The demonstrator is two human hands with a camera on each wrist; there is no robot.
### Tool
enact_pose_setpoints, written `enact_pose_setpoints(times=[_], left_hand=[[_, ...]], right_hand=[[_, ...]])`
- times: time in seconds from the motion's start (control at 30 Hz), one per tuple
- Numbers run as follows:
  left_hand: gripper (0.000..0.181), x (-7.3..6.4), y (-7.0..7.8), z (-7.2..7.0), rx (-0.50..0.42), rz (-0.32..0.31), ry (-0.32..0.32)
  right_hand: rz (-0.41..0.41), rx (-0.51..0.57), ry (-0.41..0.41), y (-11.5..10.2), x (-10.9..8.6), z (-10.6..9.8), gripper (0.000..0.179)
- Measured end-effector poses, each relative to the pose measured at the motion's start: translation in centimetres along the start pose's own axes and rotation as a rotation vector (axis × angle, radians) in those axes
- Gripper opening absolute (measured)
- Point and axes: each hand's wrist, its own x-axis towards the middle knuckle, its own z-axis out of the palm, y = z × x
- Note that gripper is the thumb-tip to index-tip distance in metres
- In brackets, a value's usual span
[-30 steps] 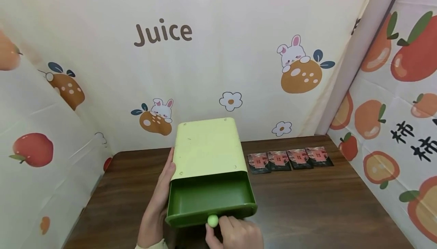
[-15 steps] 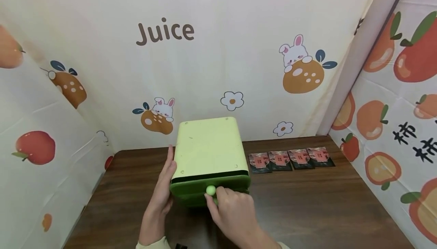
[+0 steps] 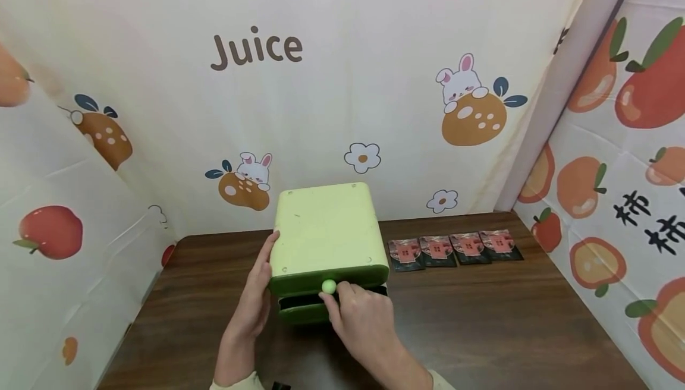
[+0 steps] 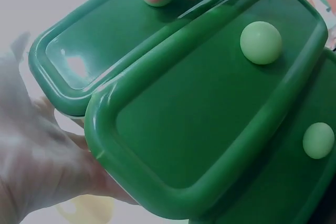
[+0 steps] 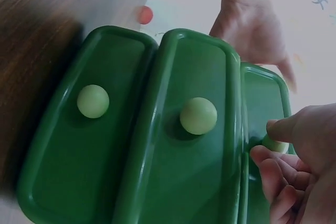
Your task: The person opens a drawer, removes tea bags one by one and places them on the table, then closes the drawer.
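Observation:
A small drawer cabinet (image 3: 329, 229) with a pale yellow-green top and three green drawers stands on the table. My right hand (image 3: 364, 321) pinches the light green knob (image 3: 329, 286) of the top drawer (image 5: 262, 95), thumb and curled fingers around it. That drawer sits flush under the cabinet top. The middle drawer (image 4: 205, 98) juts out past the top one; the bottom drawer (image 5: 86, 124) shows on its other side in the right wrist view. With fairly straight fingers, my left hand (image 3: 248, 301) rests along the cabinet's left side.
Several flat red-and-black packets (image 3: 439, 251) lie in a row on the brown wooden table (image 3: 481, 324), right of the cabinet. A printed curtain (image 3: 332, 98) hangs behind, with similar printed cloths at both sides. A small black object (image 3: 280, 386) shows at the bottom edge.
The top drawer, pulled well out a second ago, has slid back into the cabinet, with my right hand moving forward on its knob. My left hand stays at the cabinet's side.

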Motion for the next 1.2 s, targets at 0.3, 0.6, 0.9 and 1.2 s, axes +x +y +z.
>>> enact_pose_setpoints(times=[0.3,0.6,0.9,1.2], left_hand=[[0.065,-0.3,-0.3,0.0,0.045,0.028,-0.010],[0.066,0.0,-0.6,-0.3,0.080,0.044,-0.014],[0.066,-0.2,-0.7,-0.5,0.085,0.044,-0.028],[0.067,0.0,-0.7,-0.5,0.089,0.047,-0.048]], right_hand=[[0.007,-0.036,-0.002,-0.1,-1.4,0.3,0.044],[0.173,-0.142,-0.265,-0.3,-3.4,2.3,0.059],[0.099,-0.061,-0.094,-0.4,-5.3,2.6,0.058],[0.110,-0.083,-0.129,-2.1,-8.1,-0.3,0.063]])
